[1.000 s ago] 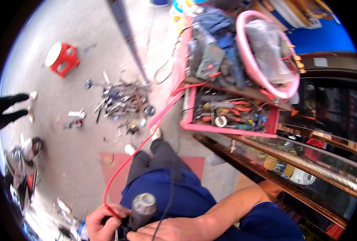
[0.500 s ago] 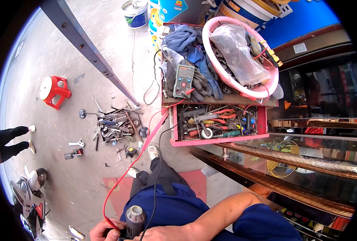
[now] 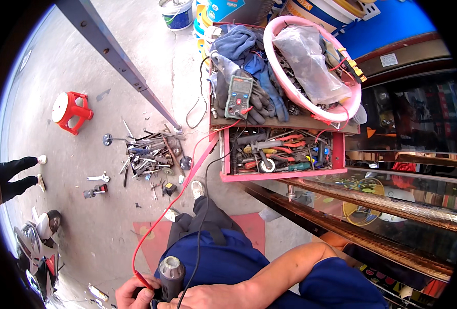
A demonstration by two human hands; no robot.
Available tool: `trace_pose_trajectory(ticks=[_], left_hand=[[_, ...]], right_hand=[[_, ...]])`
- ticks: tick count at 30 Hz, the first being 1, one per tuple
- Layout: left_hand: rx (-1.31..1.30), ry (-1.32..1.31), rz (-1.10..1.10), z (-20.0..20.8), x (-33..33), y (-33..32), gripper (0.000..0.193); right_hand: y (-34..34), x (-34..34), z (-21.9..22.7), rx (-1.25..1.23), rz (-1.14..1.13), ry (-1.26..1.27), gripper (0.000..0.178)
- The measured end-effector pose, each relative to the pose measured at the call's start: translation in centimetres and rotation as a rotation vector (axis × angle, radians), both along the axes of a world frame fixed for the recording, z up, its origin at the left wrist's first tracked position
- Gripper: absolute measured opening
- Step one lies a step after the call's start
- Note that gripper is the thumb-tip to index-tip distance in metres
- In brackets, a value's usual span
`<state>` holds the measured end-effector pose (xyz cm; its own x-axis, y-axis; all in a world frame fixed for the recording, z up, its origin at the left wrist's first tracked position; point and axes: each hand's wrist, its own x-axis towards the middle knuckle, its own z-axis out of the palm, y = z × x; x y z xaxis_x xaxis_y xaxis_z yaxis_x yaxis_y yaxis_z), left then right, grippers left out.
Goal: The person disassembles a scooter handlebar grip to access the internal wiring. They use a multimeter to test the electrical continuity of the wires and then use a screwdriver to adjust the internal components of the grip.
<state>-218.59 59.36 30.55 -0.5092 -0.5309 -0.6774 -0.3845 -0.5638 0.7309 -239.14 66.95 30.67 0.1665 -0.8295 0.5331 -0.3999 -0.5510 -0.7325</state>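
At the lower edge, my left hand [image 3: 133, 292] is closed on a red test probe [image 3: 143, 280], angled toward a dark cylindrical tool with a grey metal nose [image 3: 171, 273]. The tool stands nose up against my blue clothing; its lower part is hidden. My right hand [image 3: 208, 297] lies just right of it, fingers curled, with a black test lead [image 3: 199, 232] running down into them. The probe tips are out of sight. Both leads rise to a multimeter [image 3: 239, 97], which rests on gloves [image 3: 262, 95] atop a red tool cabinet.
An open drawer [image 3: 285, 176] holds pliers and screwdrivers. A pink basin [image 3: 356, 105] sits above it. Loose tools [image 3: 154, 154] lie on the floor, near a metal post [image 3: 110, 54] and a red stool [image 3: 74, 113]. Glass shelves [image 3: 383, 193] stand at right; another person's legs [image 3: 17, 180] show at left.
The whole view has shifted slightly, with the cabinet and multimeter now a little higher and further right. Both hands keep nearly the same hold beside the dark tool.
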Motion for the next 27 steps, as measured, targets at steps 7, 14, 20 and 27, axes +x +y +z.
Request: trace_pose_trajectory(ticks=[7,14,20,27], left_hand=[[-0.045,0.039,0.016,-2.1,0.0,0.8,0.009],[0.018,0.195,0.038,-3.0,1.0,1.2,0.016],[-0.044,0.16,-0.005,-2.7,0.4,1.1,0.023],[-0.016,0.155,0.013,-3.0,0.8,1.3,0.015]], right_hand=[[0.2,0.5,-1.5,0.013,0.013,-0.015,0.021],[0.3,0.7,-1.4,0.084,0.096,-0.087,0.027],[0.6,0.8,-1.9,0.048,0.1,-0.101,0.029],[0.5,1.2,-2.2,-0.002,0.053,-0.062,0.028]])
